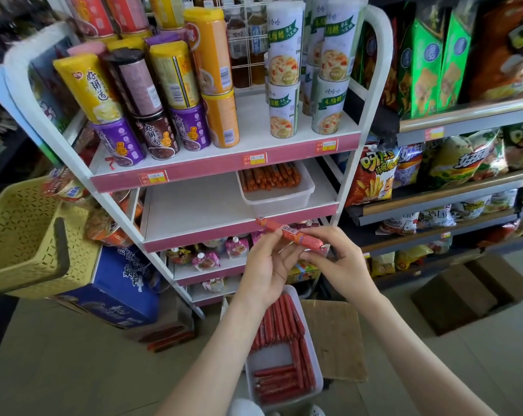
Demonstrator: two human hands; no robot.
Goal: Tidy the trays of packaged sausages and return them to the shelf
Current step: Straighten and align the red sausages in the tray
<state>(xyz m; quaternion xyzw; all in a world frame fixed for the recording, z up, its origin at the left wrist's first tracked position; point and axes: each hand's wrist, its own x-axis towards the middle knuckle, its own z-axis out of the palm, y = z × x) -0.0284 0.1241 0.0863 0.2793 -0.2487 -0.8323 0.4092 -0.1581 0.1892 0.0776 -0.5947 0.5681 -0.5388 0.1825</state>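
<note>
Okay, white shelf rack (194, 208) fills the centre and upper left of the frame, with cans on its top board and a bare middle board. Yellow perforated basket (23, 235) sits at the left edge, and a blue carton (119, 292) lies lower left, at the foot of the rack. Flat cardboard sheet (335, 334) lies on the floor, lower centre right. Floor tray (273, 358), white, is at bottom centre just left of the cardboard, holding red packaged sausages in rows, some lengthwise, some crosswise at the near end. Shelf tray (279, 202), also white, stands on the right part of the middle board with orange-red sausages stacked at its back. Left hand (269, 265) and right hand (341, 259) meet at frame centre, above the floor tray. Both pinch one single sausage (290, 231), orange with a barcode label, tilted down to the right, with the left fingers near its middle and the right fingers at its lower end.
</note>
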